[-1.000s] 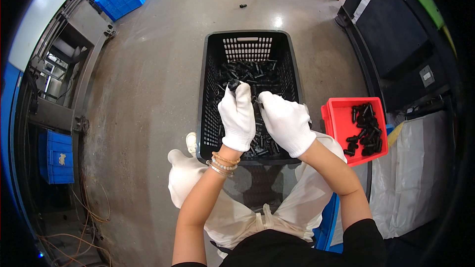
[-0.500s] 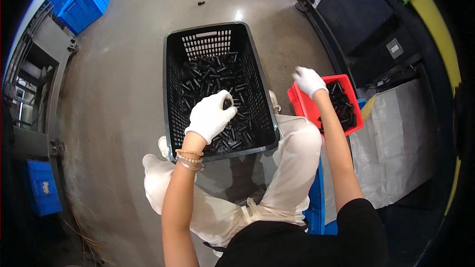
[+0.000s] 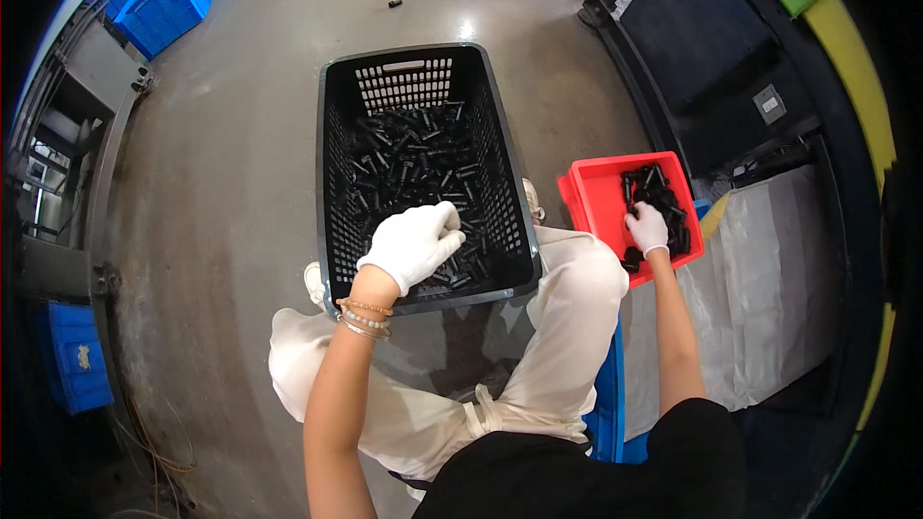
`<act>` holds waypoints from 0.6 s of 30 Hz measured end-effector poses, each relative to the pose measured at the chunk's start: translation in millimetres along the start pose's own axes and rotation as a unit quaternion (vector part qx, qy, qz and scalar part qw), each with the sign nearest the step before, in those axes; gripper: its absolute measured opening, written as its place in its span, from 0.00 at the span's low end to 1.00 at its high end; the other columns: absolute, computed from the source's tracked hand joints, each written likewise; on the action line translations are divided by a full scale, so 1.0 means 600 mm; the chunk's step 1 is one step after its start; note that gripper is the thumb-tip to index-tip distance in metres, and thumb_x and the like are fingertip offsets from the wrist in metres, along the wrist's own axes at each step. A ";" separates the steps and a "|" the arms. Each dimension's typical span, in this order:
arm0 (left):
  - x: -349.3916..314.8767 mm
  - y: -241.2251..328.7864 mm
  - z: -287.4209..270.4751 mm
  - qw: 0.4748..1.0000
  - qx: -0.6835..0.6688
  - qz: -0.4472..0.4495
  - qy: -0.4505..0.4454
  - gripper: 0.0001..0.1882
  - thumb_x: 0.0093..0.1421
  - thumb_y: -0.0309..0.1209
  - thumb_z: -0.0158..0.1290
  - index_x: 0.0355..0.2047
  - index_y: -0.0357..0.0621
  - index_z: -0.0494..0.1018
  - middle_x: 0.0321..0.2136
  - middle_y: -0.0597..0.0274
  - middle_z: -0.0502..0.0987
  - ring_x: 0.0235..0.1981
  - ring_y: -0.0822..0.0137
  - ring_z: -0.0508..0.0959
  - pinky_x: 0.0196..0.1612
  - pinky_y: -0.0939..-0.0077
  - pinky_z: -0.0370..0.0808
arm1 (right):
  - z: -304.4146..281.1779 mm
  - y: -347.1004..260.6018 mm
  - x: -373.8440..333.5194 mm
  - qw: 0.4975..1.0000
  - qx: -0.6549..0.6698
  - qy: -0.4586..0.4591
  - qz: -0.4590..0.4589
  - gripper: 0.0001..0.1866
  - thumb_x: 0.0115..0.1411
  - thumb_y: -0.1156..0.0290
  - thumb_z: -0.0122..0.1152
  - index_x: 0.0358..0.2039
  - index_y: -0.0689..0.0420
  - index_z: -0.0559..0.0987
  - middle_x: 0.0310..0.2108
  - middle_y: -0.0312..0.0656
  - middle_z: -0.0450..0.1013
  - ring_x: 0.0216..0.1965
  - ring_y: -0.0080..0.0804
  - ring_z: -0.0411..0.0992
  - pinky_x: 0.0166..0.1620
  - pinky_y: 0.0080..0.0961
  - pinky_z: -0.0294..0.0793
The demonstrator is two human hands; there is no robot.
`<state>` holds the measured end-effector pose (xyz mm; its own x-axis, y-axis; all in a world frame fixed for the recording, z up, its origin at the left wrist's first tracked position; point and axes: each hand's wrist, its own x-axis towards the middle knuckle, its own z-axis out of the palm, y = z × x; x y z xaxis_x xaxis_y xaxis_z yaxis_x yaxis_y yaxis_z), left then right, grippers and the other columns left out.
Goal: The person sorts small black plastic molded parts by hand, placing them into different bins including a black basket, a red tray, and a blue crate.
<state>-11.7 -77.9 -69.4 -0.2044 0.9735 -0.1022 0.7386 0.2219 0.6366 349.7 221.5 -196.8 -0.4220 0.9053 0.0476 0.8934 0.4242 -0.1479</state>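
A black plastic crate (image 3: 524, 274) stands before my knees, its floor covered with many black bolt-like parts (image 3: 413, 149). Over its near half is my left hand (image 3: 413, 245), in a white glove, with the fingers curled together; whatever they hold is hidden. To the right, a red bin (image 3: 601, 197) contains more of the black bolts (image 3: 659, 187), heaped along its right side. My right hand (image 3: 648, 229), also gloved in white, reaches into this bin with its fingers bent down at the bolts. Its fingertips are partly hidden among them.
One loose black part (image 3: 395, 4) lies on the floor beyond the crate. Blue bins (image 3: 168, 5) stand at the far left, another blue bin (image 3: 79, 360) at the near left. Dark machinery (image 3: 702, 38) and a grey sheet (image 3: 769, 279) border the right side.
My right hand has moved from above the red bin's left edge down into the bin. My left hand has dropped slightly, and the black part seen in its fingers no longer shows.
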 end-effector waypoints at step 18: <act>0.035 0.026 -0.016 0.747 -0.631 -0.069 0.199 0.23 0.65 0.49 0.37 0.33 0.39 0.70 0.16 0.65 0.69 0.11 0.78 0.66 0.15 0.82 0.69 | -0.215 -0.594 -0.046 0.777 0.544 -0.211 -0.236 0.14 0.57 0.66 0.56 0.39 0.62 0.75 0.21 0.36 0.70 0.23 0.17 0.65 0.30 0.19 0.68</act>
<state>-10.6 -54.7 -53.9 -0.5830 0.7970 -0.1577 -0.4488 -0.1540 0.8803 62.9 48.1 -18.1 -0.8813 0.4691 0.0567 0.0616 0.2329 -0.9706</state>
